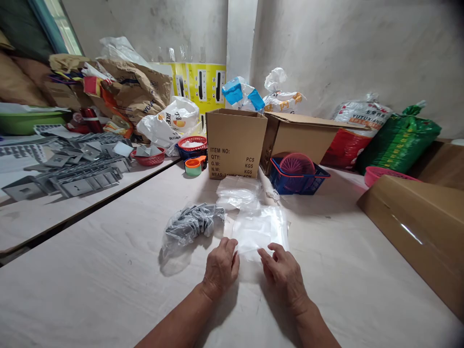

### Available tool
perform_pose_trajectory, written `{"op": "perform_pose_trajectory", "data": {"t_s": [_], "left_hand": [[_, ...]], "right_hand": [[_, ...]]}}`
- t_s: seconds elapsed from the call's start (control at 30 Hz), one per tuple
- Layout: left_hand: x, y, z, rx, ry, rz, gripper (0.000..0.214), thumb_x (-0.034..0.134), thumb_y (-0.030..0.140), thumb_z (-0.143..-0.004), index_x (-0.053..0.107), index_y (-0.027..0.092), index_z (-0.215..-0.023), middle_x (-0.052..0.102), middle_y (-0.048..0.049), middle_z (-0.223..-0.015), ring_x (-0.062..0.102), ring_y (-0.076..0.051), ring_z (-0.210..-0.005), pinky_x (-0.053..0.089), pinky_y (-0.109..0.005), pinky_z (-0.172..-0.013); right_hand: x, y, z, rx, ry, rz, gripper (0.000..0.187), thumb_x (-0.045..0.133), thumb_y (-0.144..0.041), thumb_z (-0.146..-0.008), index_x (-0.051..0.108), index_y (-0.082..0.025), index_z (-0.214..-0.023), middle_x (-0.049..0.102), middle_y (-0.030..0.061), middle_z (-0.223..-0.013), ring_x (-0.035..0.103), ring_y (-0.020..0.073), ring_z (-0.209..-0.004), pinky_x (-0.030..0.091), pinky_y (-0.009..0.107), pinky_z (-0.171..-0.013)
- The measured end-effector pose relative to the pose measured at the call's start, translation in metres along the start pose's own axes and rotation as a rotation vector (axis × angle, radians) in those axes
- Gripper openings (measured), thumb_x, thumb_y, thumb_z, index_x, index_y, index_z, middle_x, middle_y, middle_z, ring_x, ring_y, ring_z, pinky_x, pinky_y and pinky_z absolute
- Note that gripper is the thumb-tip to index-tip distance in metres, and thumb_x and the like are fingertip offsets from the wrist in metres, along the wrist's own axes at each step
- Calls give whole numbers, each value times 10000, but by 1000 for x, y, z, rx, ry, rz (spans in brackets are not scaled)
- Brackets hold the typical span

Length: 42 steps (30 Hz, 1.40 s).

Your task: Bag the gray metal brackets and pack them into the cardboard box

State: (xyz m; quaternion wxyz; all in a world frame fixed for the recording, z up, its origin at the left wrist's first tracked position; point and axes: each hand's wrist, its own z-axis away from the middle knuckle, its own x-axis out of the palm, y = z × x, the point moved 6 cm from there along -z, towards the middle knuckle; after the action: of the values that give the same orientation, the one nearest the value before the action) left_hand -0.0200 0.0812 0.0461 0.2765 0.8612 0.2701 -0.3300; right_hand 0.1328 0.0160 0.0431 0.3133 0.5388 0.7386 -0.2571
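Note:
A stack of flat clear plastic bags (259,229) lies on the pale wooden table (108,270) right in front of me. My left hand (221,266) rests palm down, its fingertips pressing the stack's near left corner. At the near edge of the bags, my right hand (282,270) has its fingers curled and pinching at the plastic. To the left of the stack lies a clear bag filled with grey metal parts (192,224). More crumpled clear plastic (237,191) sits just behind.
A cardboard box (235,142) and a blue basket with a pink lid (297,175) stand behind the bags. A long brown box (420,227) lies at the right. Grey metal brackets (76,166) and red baskets (148,155) sit on the left table. Sacks line the wall.

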Motion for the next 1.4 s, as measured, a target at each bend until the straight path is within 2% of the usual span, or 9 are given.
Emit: {"op": "perform_pose_trajectory", "data": {"t_s": [0.2, 0.37, 0.57, 0.77, 1.0, 1.13, 1.23, 1.3, 1.4], "left_hand": [[-4, 6, 0, 131, 67, -63, 320, 418, 55, -778, 455, 154, -1079, 510, -113, -1012, 562, -162, -755, 494, -274, -620], [-2, 20, 1, 283, 74, -150, 394, 407, -29, -732, 516, 223, -1014, 482, -101, -1148, 492, -104, -642, 478, -265, -592], [-4, 26, -1, 368, 108, -205, 280, 455, -7, -754, 563, 206, -901, 490, -115, -1159, 509, -125, -693, 467, -273, -600], [-6, 25, -2, 368, 93, -145, 342, 388, -16, -768, 530, 191, -1001, 503, -129, -1144, 505, -102, -647, 482, -273, -609], [3, 33, 4, 515, -20, -145, 479, 465, -65, -722, 522, 267, -1063, 445, -105, -1255, 563, -141, -835, 491, -279, -660], [5, 33, 6, 534, -16, -153, 454, 475, -53, -735, 537, 250, -1067, 444, -119, -1270, 565, -147, -849, 488, -288, -672], [5, 33, 6, 540, 1, -121, 299, 470, -3, -767, 563, 194, -973, 474, -138, -1236, 561, -144, -798, 490, -291, -650], [5, 31, 6, 503, 3, -83, 204, 455, 38, -792, 568, 160, -909, 499, -152, -1195, 548, -132, -739, 493, -284, -629], [6, 27, 6, 422, -24, -6, 219, 403, 60, -811, 560, 146, -938, 519, -150, -1143, 535, -124, -704, 498, -278, -636]], "right_hand": [[-1, 2, -1, -28, -9, -33, 356, 426, -75, -838, 570, -188, -1143, 496, 133, -1089, 509, 181, -821, 415, 333, -687], [-5, 4, -2, -4, 22, -12, 351, 395, -14, -824, 618, -210, -1010, 476, 118, -1095, 493, 173, -836, 408, 330, -699], [-6, -1, -5, -26, 30, -31, 323, 390, -16, -825, 620, -196, -963, 475, 122, -1087, 494, 172, -824, 396, 327, -682], [-5, 0, -2, -16, 24, -69, 293, 393, -40, -829, 611, -161, -983, 510, 125, -1036, 494, 182, -812, 394, 336, -683], [-4, 5, 0, 7, 48, -94, 282, 415, -51, -792, 603, -146, -980, 522, 116, -986, 489, 205, -832, 396, 343, -679], [-6, 4, 1, -7, 72, -107, 273, 430, -49, -786, 601, -141, -978, 514, 120, -995, 488, 204, -831, 398, 343, -679], [-9, 2, -1, -22, 97, -112, 305, 424, -18, -766, 595, -132, -991, 510, 122, -995, 482, 201, -825, 399, 339, -674], [-11, 2, -2, -27, 112, -112, 322, 419, -2, -756, 592, -131, -995, 509, 119, -986, 477, 196, -815, 397, 333, -665], [-12, 1, -3, -28, 114, -118, 326, 415, 4, -762, 591, -137, -997, 505, 116, -991, 476, 190, -810, 398, 331, -663]]}}
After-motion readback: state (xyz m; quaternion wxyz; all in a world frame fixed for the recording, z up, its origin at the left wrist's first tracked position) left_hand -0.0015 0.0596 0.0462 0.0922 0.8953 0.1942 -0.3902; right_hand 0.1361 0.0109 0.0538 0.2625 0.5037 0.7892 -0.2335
